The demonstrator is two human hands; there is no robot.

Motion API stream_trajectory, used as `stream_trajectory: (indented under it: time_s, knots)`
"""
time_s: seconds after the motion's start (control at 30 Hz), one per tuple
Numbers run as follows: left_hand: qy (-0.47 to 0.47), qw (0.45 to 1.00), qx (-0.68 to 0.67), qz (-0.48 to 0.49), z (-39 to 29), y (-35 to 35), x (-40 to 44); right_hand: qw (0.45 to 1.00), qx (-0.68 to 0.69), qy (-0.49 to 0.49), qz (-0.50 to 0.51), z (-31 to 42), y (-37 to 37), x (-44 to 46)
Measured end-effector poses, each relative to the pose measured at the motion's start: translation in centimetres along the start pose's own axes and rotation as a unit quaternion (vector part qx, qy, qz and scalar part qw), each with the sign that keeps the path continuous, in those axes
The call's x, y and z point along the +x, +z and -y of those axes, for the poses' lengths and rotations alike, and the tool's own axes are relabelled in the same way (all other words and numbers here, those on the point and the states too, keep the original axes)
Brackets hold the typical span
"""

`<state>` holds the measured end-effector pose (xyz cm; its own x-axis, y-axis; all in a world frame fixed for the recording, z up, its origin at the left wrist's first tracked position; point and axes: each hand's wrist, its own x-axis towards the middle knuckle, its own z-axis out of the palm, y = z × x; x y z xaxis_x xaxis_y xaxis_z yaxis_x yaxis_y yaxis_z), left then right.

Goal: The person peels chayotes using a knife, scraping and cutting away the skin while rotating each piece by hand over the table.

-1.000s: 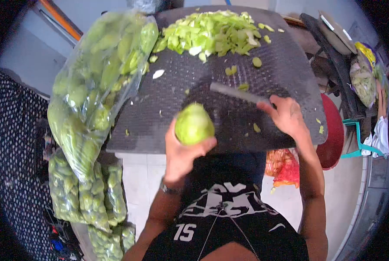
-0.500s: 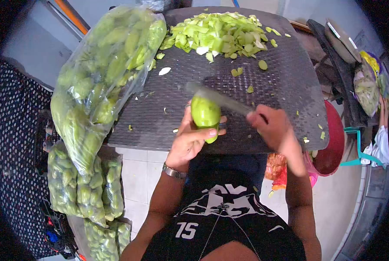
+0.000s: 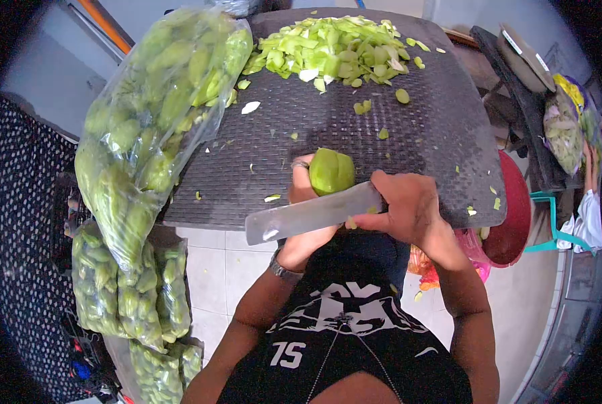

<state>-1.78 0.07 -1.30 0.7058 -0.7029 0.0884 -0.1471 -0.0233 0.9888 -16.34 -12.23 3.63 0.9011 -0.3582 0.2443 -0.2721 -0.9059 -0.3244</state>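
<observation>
My left hand (image 3: 301,180) is closed around a smooth green chayote (image 3: 332,172) with a groove in its top, held over the table's near edge. My right hand (image 3: 408,209) grips a broad-bladed knife (image 3: 307,214); its handle is hidden in the fist. The flat blade crosses in front of the chayote's lower part and hides some left-hand fingers. Whether its edge touches the chayote I cannot tell. A small green piece (image 3: 352,222) shows by the right thumb. Beyond the hands, a heap of pale green slices (image 3: 334,50) lies on the dark woven-textured table (image 3: 260,148).
A large clear bag of green chayotes (image 3: 146,128) lies on the table's left side, hanging over the edge. Several smaller filled bags (image 3: 122,289) stand below it. A red tub (image 3: 513,215) and a turquoise stool (image 3: 550,222) are at right. Another person's arm (image 3: 590,168) shows far right.
The knife has swung from above the chayote down to its near side, blade now pointing left. The right hand has come closer to the left, and the chayote has turned and tipped.
</observation>
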Motion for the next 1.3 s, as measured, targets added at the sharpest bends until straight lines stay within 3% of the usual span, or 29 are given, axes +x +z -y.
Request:
stream_trajectory:
  time_s: [0.03,0.13,0.27,0.47,0.57,0.67,0.83,0.93,1.03,1.1,1.13,1.3]
  knots:
    - [-0.019,1.000,0.004,-0.002,-0.3,0.0,-0.1,1.000,-0.002,-0.004,-0.011,-0.3,0.1,-0.1]
    - [0.017,0.995,-0.047,0.087,-1.3,-0.8,-0.5,0.995,0.006,0.101,0.002,-2.9,-0.1,0.1]
    - [-0.010,0.997,-0.063,0.036,-0.3,0.1,-0.3,0.994,-0.025,0.098,0.046,-4.5,0.2,0.4]
    - [-0.008,0.998,0.009,0.066,-1.9,-1.1,0.1,0.996,0.012,0.078,0.045,-4.4,0.4,1.3]
    - [-0.127,0.985,0.036,0.114,-0.9,-2.1,0.1,0.994,-0.007,0.094,0.053,-5.1,1.0,1.3]
    - [-0.051,0.998,-0.026,0.017,-1.4,-2.9,-1.7,0.968,-0.072,0.236,0.035,-8.3,0.3,1.2]
    - [-0.014,1.000,0.014,-0.003,-1.2,-3.1,0.1,0.945,0.021,0.322,0.047,-7.9,-1.7,1.5]
    - [0.028,0.998,0.050,-0.006,-1.4,-2.7,1.2,0.958,0.062,0.279,0.027,-4.4,-2.0,1.5]
    - [0.053,0.994,0.081,0.047,-0.9,-2.2,1.4,0.989,0.062,0.130,0.024,-1.3,-1.5,0.9]
    - [0.043,0.997,0.015,0.064,-0.6,-1.4,1.0,0.994,0.057,0.087,0.013,-0.3,-1.4,1.3]
    - [0.061,0.995,0.045,0.066,-0.5,-1.5,0.7,0.996,0.055,0.065,0.008,0.0,-1.4,1.4]
    - [0.108,0.985,0.116,0.072,-0.2,-1.7,0.8,0.998,0.032,0.037,0.042,-1.3,-1.6,1.1]
